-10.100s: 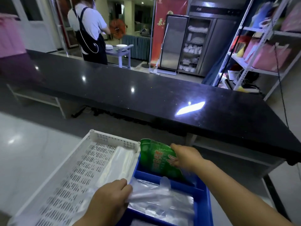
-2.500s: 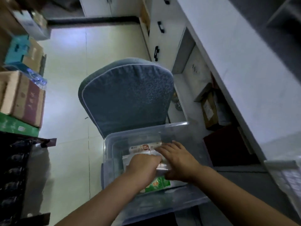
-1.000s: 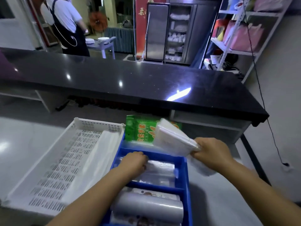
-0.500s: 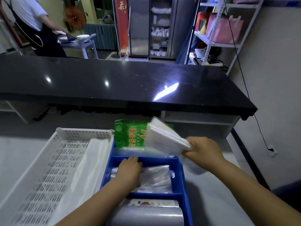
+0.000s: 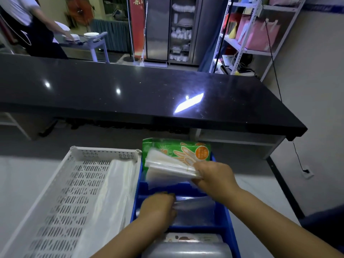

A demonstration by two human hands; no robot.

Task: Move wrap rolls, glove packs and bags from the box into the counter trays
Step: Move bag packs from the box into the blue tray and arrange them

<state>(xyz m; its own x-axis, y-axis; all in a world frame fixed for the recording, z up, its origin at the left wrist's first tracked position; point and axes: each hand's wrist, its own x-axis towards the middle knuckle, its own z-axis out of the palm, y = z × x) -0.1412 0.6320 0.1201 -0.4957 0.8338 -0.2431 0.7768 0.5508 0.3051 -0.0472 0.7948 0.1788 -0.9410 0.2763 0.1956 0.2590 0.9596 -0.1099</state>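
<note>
Lower now, clear bag stack (image 5: 167,167) pinched in right-hand fingers (image 5: 198,172) over blue tray (image 5: 229,211).

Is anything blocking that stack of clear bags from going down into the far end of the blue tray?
Nothing blocks it. The right hand holds the clear bag stack over the far compartment of the blue tray, before the green glove pack. The left hand presses plastic one compartment nearer.

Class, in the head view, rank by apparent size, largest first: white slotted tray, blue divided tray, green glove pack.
1. White slotted tray
2. Blue divided tray, though both hands cover part of it
3. Green glove pack, partly hidden behind the clear packs
</note>
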